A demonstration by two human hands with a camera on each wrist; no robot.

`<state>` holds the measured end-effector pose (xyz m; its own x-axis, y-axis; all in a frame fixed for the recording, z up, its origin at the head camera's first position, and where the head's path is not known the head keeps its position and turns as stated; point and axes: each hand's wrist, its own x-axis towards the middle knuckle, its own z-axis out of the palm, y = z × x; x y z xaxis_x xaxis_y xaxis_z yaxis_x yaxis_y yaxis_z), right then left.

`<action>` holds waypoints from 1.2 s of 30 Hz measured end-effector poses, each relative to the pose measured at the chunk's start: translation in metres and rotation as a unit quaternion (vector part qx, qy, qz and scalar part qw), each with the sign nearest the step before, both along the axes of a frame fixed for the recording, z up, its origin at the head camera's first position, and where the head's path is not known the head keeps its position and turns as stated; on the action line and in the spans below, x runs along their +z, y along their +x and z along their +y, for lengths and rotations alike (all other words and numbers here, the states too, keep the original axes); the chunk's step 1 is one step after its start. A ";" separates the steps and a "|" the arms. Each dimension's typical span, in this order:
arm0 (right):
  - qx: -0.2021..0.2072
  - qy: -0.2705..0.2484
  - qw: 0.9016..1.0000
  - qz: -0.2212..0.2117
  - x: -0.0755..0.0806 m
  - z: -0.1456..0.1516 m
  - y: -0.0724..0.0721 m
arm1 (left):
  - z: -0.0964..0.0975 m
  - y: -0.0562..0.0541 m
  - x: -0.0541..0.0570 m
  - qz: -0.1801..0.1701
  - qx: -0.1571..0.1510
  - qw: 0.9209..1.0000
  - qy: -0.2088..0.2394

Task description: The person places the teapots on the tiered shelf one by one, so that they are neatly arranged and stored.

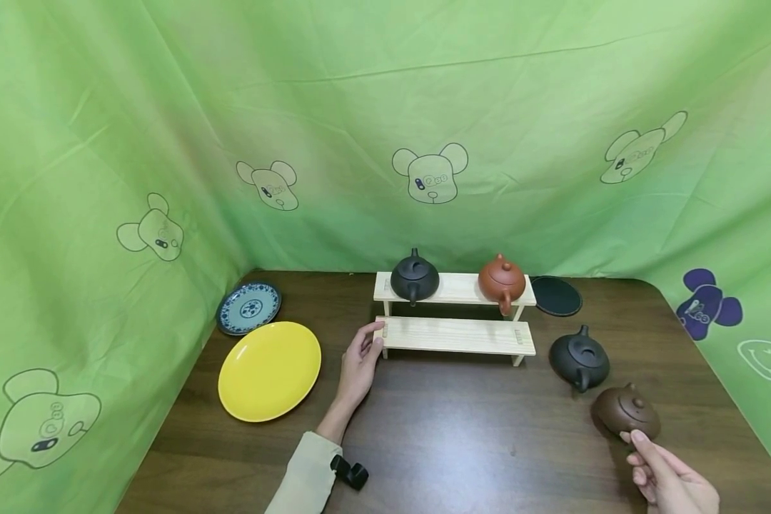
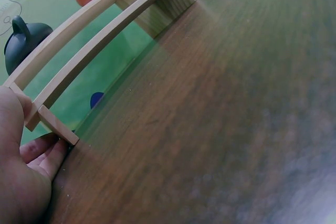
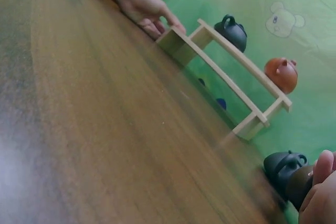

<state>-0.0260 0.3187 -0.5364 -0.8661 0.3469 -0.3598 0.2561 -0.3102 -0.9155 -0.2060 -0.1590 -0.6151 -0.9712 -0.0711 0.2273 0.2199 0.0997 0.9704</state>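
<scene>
My left hand (image 1: 358,368) grips the left end of a two-tier pale wooden stand (image 1: 450,335), thumb by the lower board and fingers near its leg (image 2: 59,125). On the upper board sit a black teapot (image 1: 415,278) at the left and an orange-red teapot (image 1: 500,278) at the right. At the front right, my right hand (image 1: 671,475) pinches a brown teapot (image 1: 623,410) at its near side between thumb and fingers; the hand hides its handle. Just behind the brown teapot, another black teapot (image 1: 578,360) stands on the table.
A yellow plate (image 1: 270,371) lies on the brown wooden table (image 1: 450,435) at the left, with a blue patterned plate (image 1: 250,308) behind it. A round black mat (image 1: 556,296) lies right of the stand. Green cloth (image 1: 360,93) with cartoon heads encloses the back and sides.
</scene>
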 end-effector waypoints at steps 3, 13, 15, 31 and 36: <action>-0.040 -0.035 0.998 0.040 0.002 -0.005 -0.001 | 0.000 0.000 0.001 0.001 0.000 1.000 -0.002; -0.091 -0.080 0.985 0.119 0.013 -0.017 -0.001 | 0.000 0.001 0.002 -0.005 0.000 1.000 -0.007; -0.094 -0.086 0.983 0.132 0.015 -0.019 0.000 | 0.000 0.000 0.001 -0.005 0.000 1.000 -0.004; -0.042 -0.044 0.990 0.130 0.043 -0.040 -0.004 | 0.001 0.000 0.002 0.013 0.006 1.000 -0.014; -0.030 -0.049 0.986 0.154 0.046 -0.053 -0.009 | 0.003 0.001 0.006 0.007 0.008 1.000 -0.017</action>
<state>-0.0353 0.2661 -0.4901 -0.9181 0.3785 -0.1177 -0.0507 -0.4065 -0.9122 -0.2051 -0.1563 -0.6095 -0.9667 -0.0777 0.2438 0.2320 0.1362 0.9631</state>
